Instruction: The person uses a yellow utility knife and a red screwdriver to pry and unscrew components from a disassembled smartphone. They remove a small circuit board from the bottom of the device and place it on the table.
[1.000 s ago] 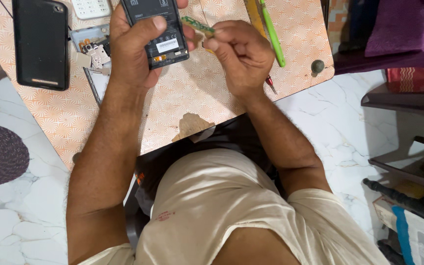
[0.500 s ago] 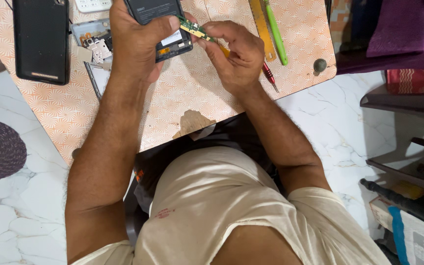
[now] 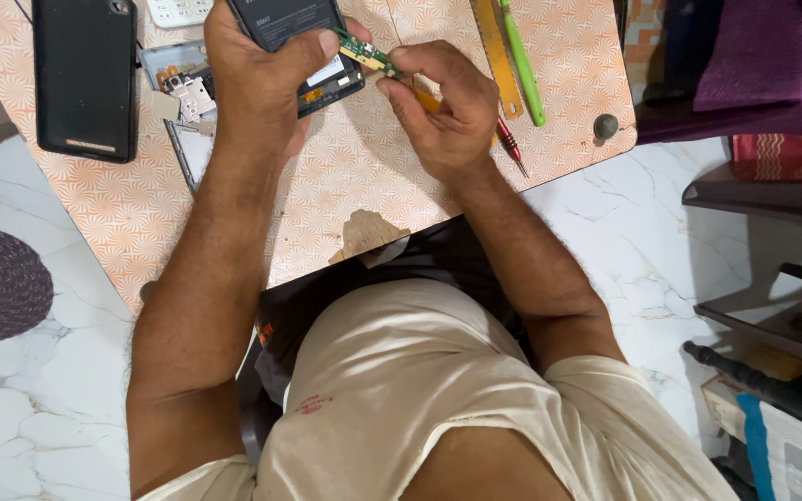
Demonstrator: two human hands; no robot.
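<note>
Left hand [image 3: 257,79] wrapped tight round opened black phone [image 3: 303,42], held just above patterned orange surface [image 3: 327,195]; white rectangular label shows on phone's lower edge by the thumb. Right hand [image 3: 447,116], fingers [image 3: 410,60] pinched shut on small green circuit board [image 3: 368,56], its far end touching the phone. Red-tipped tool [image 3: 510,148] pokes out under right hand. Black phone back cover [image 3: 85,79] lies flat far left, well apart. Green pen [image 3: 523,60] beside yellow ruler [image 3: 498,56], upper right.
</note>
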